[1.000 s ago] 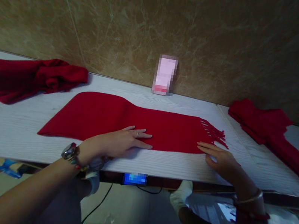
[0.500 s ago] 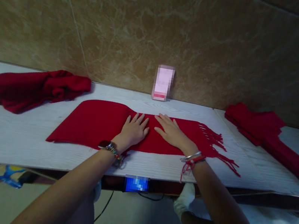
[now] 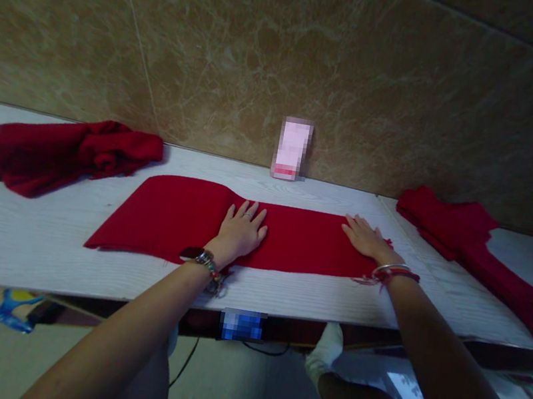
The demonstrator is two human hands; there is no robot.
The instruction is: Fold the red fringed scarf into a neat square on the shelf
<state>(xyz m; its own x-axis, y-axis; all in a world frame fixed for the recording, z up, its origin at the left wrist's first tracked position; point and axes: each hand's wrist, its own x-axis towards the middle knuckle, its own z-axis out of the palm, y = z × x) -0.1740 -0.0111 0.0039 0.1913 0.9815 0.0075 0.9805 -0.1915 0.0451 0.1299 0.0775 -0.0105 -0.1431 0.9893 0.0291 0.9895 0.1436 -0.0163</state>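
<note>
A red fringed scarf (image 3: pixel 177 216) lies folded lengthwise on the white table (image 3: pixel 292 294), its left part thicker than its right. My left hand (image 3: pixel 241 230) rests flat on the middle of the scarf with fingers spread. Near the fringed right end, my right hand (image 3: pixel 366 237) presses down flat, fingers stretched out. That hand and wrist cover most of the fringe. Neither hand grips the cloth.
A crumpled red cloth (image 3: pixel 71 155) lies at the table's back left. Another red scarf (image 3: pixel 473 239) trails across the right side. A pink phone-like object (image 3: pixel 292 150), blurred out, leans on the marbled wall (image 3: pixel 249 55). A blurred blue screen (image 3: pixel 241 325) shows below the front edge.
My right hand has slid right along the scarf from its middle to the fringed end, now covering most of the fringe. My left hand has stayed in place.
</note>
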